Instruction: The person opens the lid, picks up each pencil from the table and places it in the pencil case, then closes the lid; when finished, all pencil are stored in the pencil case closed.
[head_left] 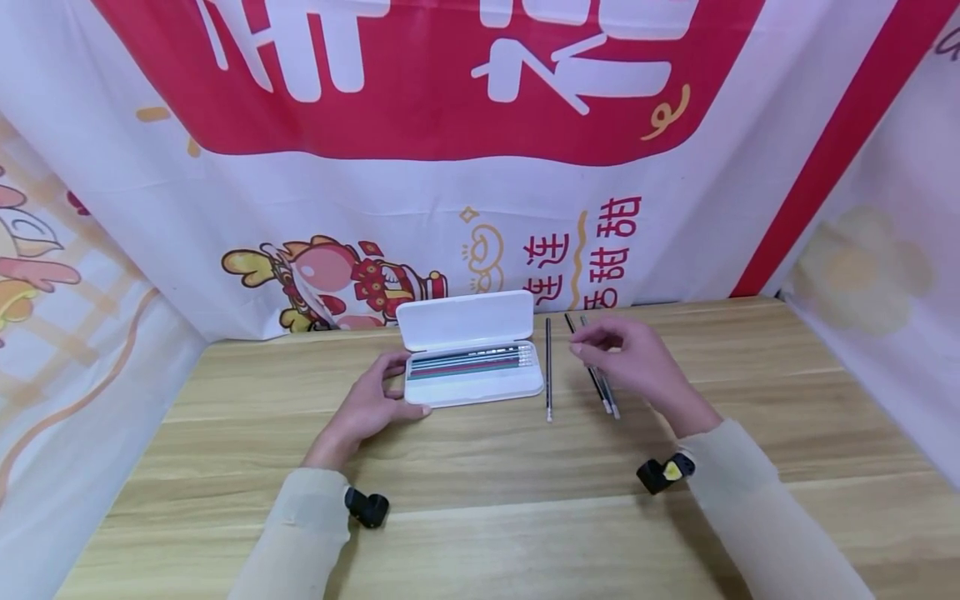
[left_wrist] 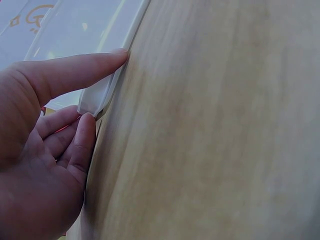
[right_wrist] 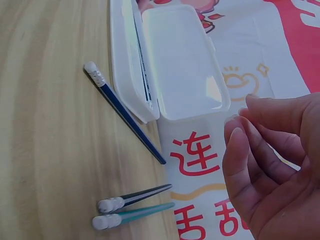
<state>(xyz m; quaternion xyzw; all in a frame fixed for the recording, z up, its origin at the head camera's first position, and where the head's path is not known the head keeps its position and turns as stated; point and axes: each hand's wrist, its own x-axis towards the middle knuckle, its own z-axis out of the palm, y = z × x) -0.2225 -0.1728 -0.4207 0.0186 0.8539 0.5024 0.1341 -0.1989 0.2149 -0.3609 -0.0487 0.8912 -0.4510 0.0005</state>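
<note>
A white pencil case (head_left: 480,392) lies with its lid (head_left: 468,323) raised. Several pencils (head_left: 465,363) lie side by side inside, their white eraser ends to the right. My left hand (head_left: 371,402) grips the case's left end, its thumb (left_wrist: 85,72) along the front edge and its fingers (left_wrist: 82,145) by the corner. Above the table, to the right of the case, my right hand (head_left: 632,354) is held with loosely bent fingers and nothing between them. Under it lie a black pencil (right_wrist: 135,196) and a greenish pencil (right_wrist: 142,211). A dark blue pencil (right_wrist: 125,115) lies between them and the case.
The wooden table (head_left: 487,533) meets a printed cloth backdrop (head_left: 420,200) just behind the case. More white cloth (head_left: 892,275) hangs along the right side. A small black camera (head_left: 366,507) sits on the left wrist, another black camera (head_left: 663,472) on the right.
</note>
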